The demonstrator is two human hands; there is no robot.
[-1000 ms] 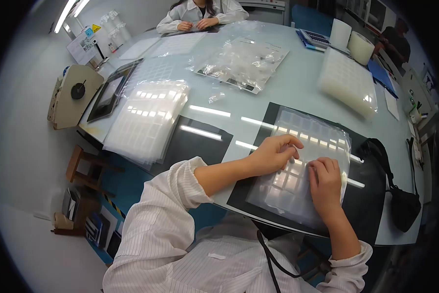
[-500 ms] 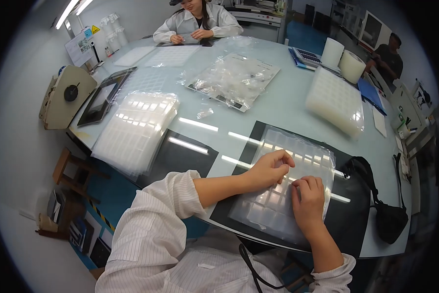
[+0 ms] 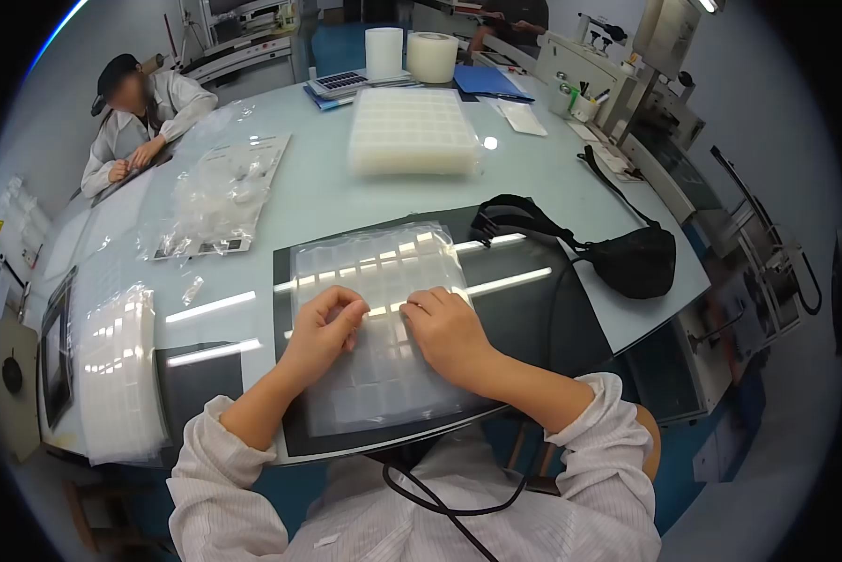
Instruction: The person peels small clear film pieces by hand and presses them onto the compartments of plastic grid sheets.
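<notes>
A stack of clear plastic sheets (image 3: 369, 389) with a grid of square pockets lies on a black mat (image 3: 533, 304) in front of me. My left hand (image 3: 323, 332) is over the left middle of the stack, its thumb and forefinger drawn together in a pinch. Whatever may be between them is too small to make out. On the right middle of the same stack, my right hand (image 3: 447, 332) rests with its fingers bent and close together. Its fingertips touch the top sheet, and its thumb is mostly hidden.
Thicker stacks of pocketed sheets stand at the back (image 3: 412, 131) and left (image 3: 121, 375). A black waist bag (image 3: 632, 262) lies to the right. Loose clear plastic (image 3: 220, 201) covers a printed sheet. White rolls (image 3: 384, 53) stand behind. A co-worker (image 3: 145, 122) sits at the far left.
My view has turned to the right, so the table appears shifted left. On the stack, my left hand has moved toward the left side and my right hand farther up the sheet.
</notes>
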